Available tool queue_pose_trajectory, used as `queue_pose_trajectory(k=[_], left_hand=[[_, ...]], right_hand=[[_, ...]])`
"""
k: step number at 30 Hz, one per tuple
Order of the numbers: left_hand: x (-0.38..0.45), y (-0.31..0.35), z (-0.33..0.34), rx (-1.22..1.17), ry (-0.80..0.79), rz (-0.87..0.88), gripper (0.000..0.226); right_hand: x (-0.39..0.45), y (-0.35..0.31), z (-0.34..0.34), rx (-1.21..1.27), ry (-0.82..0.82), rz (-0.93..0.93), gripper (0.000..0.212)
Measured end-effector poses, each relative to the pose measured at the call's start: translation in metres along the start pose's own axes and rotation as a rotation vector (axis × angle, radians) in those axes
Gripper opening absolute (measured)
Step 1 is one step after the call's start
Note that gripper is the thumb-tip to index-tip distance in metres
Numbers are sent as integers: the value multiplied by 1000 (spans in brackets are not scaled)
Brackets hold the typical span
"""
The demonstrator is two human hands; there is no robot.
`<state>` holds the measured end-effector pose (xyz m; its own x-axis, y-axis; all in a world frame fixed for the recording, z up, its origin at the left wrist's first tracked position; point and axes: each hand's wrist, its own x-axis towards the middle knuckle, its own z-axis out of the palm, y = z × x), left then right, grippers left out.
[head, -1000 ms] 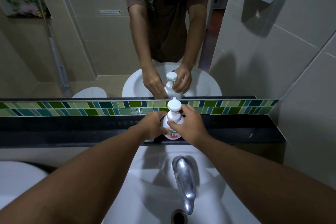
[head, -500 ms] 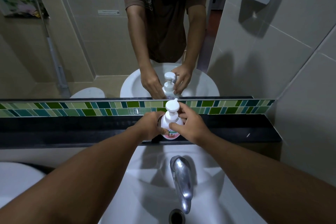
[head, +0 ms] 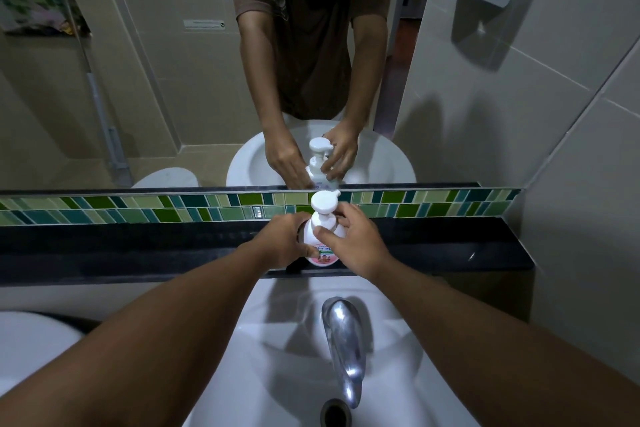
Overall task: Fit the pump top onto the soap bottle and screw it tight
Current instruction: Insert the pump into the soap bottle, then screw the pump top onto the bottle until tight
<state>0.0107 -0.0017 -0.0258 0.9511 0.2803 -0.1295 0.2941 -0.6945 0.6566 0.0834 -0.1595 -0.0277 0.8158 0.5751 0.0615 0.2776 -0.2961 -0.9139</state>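
A white soap bottle [head: 320,255] with a pink label stands upright on the black ledge [head: 138,246] behind the basin. The white pump top [head: 323,202] sits on the bottle's neck, its nozzle turned to the right. My left hand [head: 282,241] wraps the bottle's body from the left. My right hand [head: 351,241] grips the pump's collar with thumb and fingers from the right. The collar's thread is hidden by my fingers.
A chrome tap [head: 344,340] rises over the white basin [head: 277,357] just below the ledge. A mirror [head: 173,80] above a green tile strip [head: 104,210] reflects my hands and the bottle. A tiled wall [head: 571,184] closes the right side. A second basin's rim [head: 31,340] shows lower left.
My right hand has shifted around the collar, and the pump's nozzle now points more to the right. The left hand has kept its hold on the bottle.
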Motion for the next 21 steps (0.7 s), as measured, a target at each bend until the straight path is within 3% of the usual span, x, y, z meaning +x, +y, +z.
queue_pose_trajectory(k=[4, 9, 15, 19, 21], left_hand=[[0, 0, -1, -18, 1, 27, 55], [0, -4, 0, -37, 4, 21, 58], [2, -6, 2, -44, 5, 15, 59], [3, -6, 3, -37, 6, 10, 61], [3, -7, 4, -29, 13, 22, 62]], right_hand=[[7, -10, 2, -113, 64, 48, 68], [11, -6, -10, -17, -60, 58, 95], [8, 6, -13, 16, -156, 11, 78], [10, 4, -16, -92, -161, 10, 42], [10, 2, -14, -184, -147, -14, 34]])
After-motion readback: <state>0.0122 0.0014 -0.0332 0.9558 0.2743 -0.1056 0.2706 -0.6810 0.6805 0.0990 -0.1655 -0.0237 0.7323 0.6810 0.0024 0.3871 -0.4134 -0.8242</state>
